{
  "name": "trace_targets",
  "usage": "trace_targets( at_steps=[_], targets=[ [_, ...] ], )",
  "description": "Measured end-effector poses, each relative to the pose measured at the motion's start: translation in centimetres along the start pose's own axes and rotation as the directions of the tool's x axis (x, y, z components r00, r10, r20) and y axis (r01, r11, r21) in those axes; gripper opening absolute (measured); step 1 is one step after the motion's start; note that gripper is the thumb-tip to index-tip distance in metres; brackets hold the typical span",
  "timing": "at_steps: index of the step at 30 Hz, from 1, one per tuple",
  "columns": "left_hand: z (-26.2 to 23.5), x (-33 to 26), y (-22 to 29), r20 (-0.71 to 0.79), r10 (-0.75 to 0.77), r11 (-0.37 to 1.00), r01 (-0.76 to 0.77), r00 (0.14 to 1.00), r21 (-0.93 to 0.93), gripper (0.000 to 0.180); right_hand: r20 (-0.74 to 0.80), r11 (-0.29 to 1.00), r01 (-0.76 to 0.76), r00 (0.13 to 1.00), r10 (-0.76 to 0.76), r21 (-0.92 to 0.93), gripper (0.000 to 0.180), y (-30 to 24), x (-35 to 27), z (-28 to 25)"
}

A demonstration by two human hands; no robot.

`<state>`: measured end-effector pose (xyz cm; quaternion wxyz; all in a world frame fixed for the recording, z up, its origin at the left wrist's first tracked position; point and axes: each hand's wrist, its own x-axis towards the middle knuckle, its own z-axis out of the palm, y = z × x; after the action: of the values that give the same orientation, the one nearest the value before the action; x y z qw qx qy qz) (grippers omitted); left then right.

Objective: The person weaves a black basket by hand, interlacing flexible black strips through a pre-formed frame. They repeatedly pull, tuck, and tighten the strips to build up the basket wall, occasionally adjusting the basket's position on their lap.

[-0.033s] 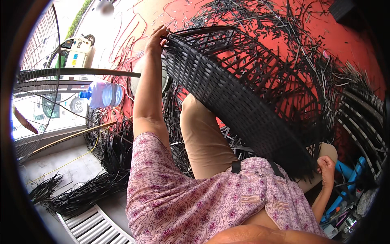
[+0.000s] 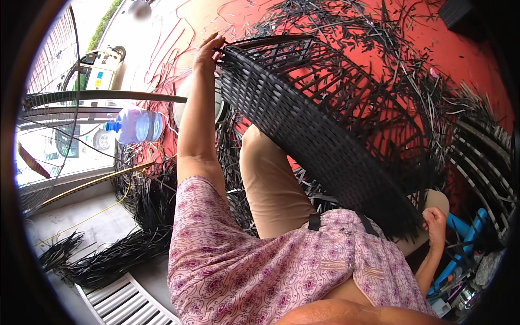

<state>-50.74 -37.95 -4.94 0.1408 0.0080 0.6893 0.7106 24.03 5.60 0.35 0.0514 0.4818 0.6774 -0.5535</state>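
Observation:
A long, curved black wicker piece (image 2: 303, 116) slants across my lap from far left to near right. Its near side is tightly woven, while a more open lattice of dark bars and strips lies behind. At the far end, my left hand (image 2: 208, 52) is closed around the corner of its rim, arm stretched out. My right hand (image 2: 435, 225) is curled into a loose fist beside the wicker piece's lower end, where strip ends stick out. Whatever those fingers pinch, if anything, is too small or hidden to make out. The piece rests near my bent knee (image 2: 271, 179).
Black strips (image 2: 336, 21) litter the red floor. A bundle of strips (image 2: 119, 257) lies at left by a white slatted stool (image 2: 130, 303). A water bottle (image 2: 138, 125) and wire fan guard (image 2: 51, 108) are farther left. Right are a blue frame (image 2: 468, 238) and dark curved frames (image 2: 482, 162).

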Motion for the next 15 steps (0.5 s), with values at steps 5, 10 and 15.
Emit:
trace_targets(
  at_steps=[5,10,15],
  targets=[
    [2.1,-1.0,1.5,0.002,0.292,0.921,-0.281,0.956,0.271,0.046,-0.042,0.999,-0.009,0.999,0.007,-0.032,0.015,-0.1,-1.3,0.7],
    [-5.3,2.1,-0.9,0.309,0.269,0.83,-0.382,0.912,0.405,0.051,-0.01,0.997,-0.002,1.0,0.001,-0.079,0.019,-1.2,0.0,1.8],
    [0.1,3.4,-4.4,0.248,0.162,0.929,-0.233,0.955,0.289,0.048,-0.105,0.909,0.023,0.992,-0.073,-0.417,0.055,-1.7,0.0,1.7]
  ],
)
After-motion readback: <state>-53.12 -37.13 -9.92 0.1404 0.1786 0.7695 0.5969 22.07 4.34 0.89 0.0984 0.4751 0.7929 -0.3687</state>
